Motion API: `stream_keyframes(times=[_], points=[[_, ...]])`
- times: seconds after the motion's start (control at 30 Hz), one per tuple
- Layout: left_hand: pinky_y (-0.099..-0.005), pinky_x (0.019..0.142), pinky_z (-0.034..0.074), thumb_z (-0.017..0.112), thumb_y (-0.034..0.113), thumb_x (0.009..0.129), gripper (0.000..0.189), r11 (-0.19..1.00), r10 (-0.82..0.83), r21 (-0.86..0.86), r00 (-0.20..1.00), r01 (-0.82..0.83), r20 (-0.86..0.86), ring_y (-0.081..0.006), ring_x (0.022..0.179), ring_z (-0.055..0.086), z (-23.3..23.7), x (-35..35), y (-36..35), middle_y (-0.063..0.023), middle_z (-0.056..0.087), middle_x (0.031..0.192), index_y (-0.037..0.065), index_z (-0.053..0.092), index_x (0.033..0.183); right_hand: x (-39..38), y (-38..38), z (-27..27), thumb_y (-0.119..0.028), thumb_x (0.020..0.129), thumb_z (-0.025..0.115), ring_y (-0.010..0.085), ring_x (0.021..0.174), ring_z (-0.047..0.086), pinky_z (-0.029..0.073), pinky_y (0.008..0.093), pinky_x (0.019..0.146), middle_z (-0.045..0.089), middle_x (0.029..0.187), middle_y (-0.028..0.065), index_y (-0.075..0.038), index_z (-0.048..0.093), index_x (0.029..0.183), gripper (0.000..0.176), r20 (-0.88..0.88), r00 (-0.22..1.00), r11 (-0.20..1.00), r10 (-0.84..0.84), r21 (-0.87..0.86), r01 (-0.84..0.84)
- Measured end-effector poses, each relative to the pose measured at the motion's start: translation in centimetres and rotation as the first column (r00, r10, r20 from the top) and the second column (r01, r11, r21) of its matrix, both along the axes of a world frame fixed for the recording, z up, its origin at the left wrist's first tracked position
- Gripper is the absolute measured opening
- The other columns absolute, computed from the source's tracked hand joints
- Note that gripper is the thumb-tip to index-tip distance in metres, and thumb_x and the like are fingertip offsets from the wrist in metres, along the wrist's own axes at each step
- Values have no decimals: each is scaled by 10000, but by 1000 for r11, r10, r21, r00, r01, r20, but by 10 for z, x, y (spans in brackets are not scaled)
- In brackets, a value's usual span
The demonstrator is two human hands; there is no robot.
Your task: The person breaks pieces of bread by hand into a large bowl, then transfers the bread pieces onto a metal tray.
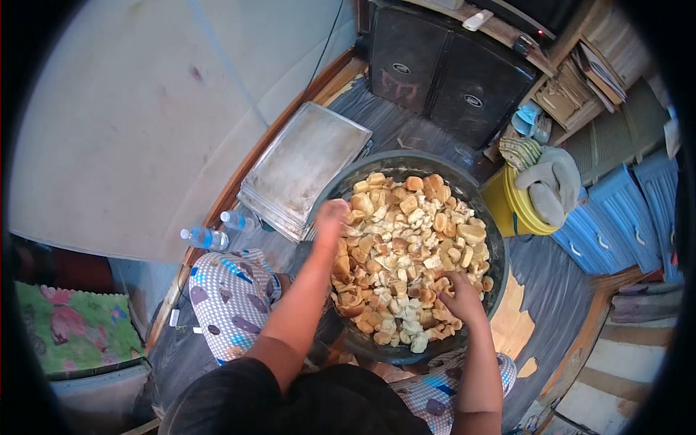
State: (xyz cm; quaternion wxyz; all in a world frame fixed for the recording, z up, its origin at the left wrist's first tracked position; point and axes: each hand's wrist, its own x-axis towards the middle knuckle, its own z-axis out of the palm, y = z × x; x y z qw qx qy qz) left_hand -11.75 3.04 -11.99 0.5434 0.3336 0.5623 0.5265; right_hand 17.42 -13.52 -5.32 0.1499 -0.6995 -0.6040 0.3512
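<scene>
A large round dark basin (496,246) stands on the floor in front of me, heaped with torn pieces of bread (395,243), brown crusts mixed with pale crumb. My left hand (335,216) is at the basin's left side, over the bread near the rim; it is blurred, and its fingers are partly hidden. At the lower right of the heap, my right hand (461,296) touches the bread with its thumb and fingers apart, and no piece shows gripped between them.
Metal trays (308,159) lie stacked behind the basin's left side. Two water bottles (205,238) stand left. A yellow bucket (505,206) with a grey cloth on it stands right, beside blue drawers (594,228). Black speakers (442,72) stand at the back.
</scene>
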Motion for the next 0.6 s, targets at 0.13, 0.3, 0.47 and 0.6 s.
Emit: stream_keyframes(times=[0.13,0.3,0.47,0.6], points=[[-297,477,367,572,166,792,143,826,478,-334,878,-455,-15,-159,539,438,-109,-102,54,-34,513,722,74,565,901,-3,2,3,-213,739,662,356,973,553,447,403,825,551,1077,177,-47,529,1118,436,36,999,997,32,-69,-30],[-313,428,342,625,152,784,198,698,457,-612,889,-372,-19,-167,498,420,-214,-150,56,-45,482,676,51,542,933,-7,11,4,-236,756,659,353,992,552,448,403,831,560,1076,182,-61,526,1150,451,60,998,979,23,-205,-10],[-328,363,376,684,168,790,275,590,503,-640,844,-492,-185,-196,432,430,-230,-126,64,-98,557,734,53,520,978,-6,15,-8,-226,767,651,361,990,555,448,405,834,559,1079,190,-56,522,1146,434,100,995,974,13,-226,10],[-323,364,413,699,57,762,385,567,507,-635,830,-524,-232,-194,432,463,-221,-127,58,-131,563,767,59,425,1033,-8,16,-14,-217,766,655,349,983,562,453,396,828,560,1088,176,-54,520,1141,431,68,998,971,8,-239,9]])
